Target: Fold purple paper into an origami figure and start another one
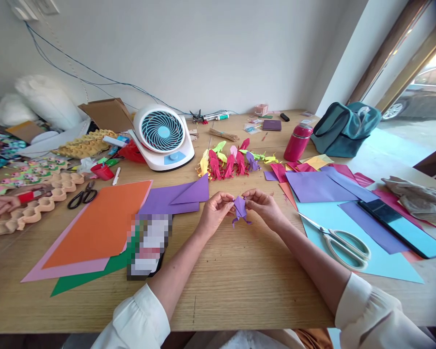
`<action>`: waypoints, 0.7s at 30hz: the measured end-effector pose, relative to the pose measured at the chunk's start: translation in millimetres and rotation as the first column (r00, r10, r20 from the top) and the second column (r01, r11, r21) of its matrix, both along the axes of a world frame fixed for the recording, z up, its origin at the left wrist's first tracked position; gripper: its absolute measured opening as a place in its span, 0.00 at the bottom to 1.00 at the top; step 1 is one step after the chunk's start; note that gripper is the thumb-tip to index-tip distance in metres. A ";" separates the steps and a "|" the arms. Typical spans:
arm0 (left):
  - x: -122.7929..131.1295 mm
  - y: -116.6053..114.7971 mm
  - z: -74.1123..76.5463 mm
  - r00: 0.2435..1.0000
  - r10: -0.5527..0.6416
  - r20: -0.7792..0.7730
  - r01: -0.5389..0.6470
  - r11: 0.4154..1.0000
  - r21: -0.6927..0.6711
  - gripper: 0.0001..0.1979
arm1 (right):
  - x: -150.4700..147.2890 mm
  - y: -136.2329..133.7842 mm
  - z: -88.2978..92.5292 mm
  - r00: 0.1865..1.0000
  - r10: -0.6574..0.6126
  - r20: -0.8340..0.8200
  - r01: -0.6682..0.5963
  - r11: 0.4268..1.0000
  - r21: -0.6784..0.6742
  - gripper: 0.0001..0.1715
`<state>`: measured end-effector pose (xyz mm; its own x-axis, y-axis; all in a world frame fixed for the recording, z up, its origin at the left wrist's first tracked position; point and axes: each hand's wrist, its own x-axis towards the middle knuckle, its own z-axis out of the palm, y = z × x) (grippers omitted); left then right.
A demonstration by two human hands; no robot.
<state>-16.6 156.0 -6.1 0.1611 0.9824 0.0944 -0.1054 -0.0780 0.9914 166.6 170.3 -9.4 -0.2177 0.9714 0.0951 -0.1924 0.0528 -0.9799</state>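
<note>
Between my two hands is a small purple origami frog (240, 207), its thin folded legs pointing down toward me. My left hand (218, 209) pinches its left edge between thumb and fingers. On the opposite side my right hand (263, 207) pinches the right edge the same way. Just beyond them lies a cluster of finished folded paper figures (228, 164) in red, yellow, green, pink and purple. Folded purple paper (178, 196) rests left of my left hand. White-handled scissors (343, 245) lie on light blue paper (381, 266) to the right of my right forearm.
A white fan (163, 135) stands at the back left, a pink bottle (298, 141) and a teal bag (343, 128) at the back right. Orange sheets (98, 225), a phone (150, 247) and black scissors (83, 196) lie left. Another person's hand (3, 206) works beside an egg tray (39, 203).
</note>
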 end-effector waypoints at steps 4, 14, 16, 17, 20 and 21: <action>-1.6 2.9 -1.6 1.000 0.001 -0.026 0.000 0.999 0.048 0.13 | 0.2 0.3 -0.6 1.000 0.007 0.000 -0.007 1.000 -0.010 0.23; -9.4 7.2 1.7 0.992 -0.026 -0.122 0.039 0.993 0.111 0.09 | 7.2 0.4 2.8 0.996 0.067 0.052 -0.068 0.998 0.004 0.22; -11.4 7.7 3.7 0.987 -0.068 -0.143 0.085 0.990 0.116 0.09 | 8.9 1.2 3.2 0.993 0.098 0.071 -0.099 0.995 0.001 0.22; -11.9 7.9 4.5 0.986 -0.089 -0.141 0.105 0.988 0.110 0.09 | 9.6 2.0 2.9 0.991 0.112 0.079 -0.112 0.994 -0.003 0.22; -12.5 8.6 5.2 0.984 -0.127 -0.124 0.137 0.988 0.076 0.09 | 11.5 4.8 -0.1 0.987 0.132 0.091 -0.132 0.991 -0.011 0.24; -12.5 8.8 5.0 0.983 -0.132 -0.128 0.141 0.988 0.069 0.09 | 12.0 5.5 -1.2 0.986 0.135 0.095 -0.135 0.991 -0.010 0.24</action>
<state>-29.1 164.8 -1.1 0.3082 0.9408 0.1409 0.0013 -0.1485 0.9889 178.6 175.8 -10.7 -0.3550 0.9327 0.0640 -0.1031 0.0289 -0.9942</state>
